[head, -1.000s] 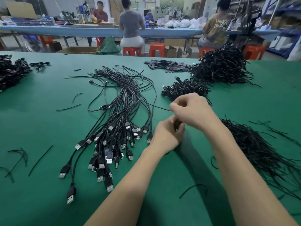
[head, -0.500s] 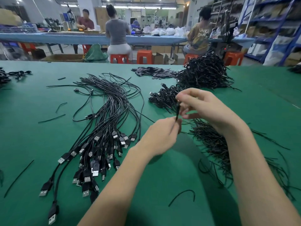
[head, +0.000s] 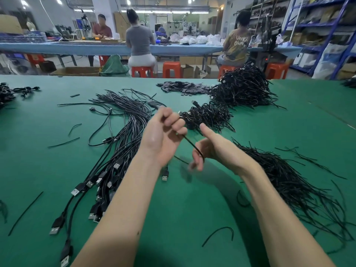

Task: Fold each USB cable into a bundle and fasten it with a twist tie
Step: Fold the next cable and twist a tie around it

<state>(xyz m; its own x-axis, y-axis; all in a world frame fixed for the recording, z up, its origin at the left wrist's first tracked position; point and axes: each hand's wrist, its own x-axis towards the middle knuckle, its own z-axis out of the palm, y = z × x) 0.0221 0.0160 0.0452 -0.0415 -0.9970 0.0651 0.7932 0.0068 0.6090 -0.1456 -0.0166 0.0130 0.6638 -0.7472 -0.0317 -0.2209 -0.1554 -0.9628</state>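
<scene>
Left hand (head: 163, 137): raised above counter centre, fingers curled, grip closed on a black USB cable (head: 189, 143).
Right hand (head: 213, 151): at 3 o'clock of left, index finger extended, blurred lower fingers hooked around the same cable.
Cable plug (head: 165, 175): hangs below left wrist.
Loose cables (head: 123, 135): fanned on green counter (head: 192, 218), 9 o'clock.
Twist ties (head: 292, 182): heap, 3 o'clock.
Tied bundles (head: 210, 115): 12 o'clock.
</scene>
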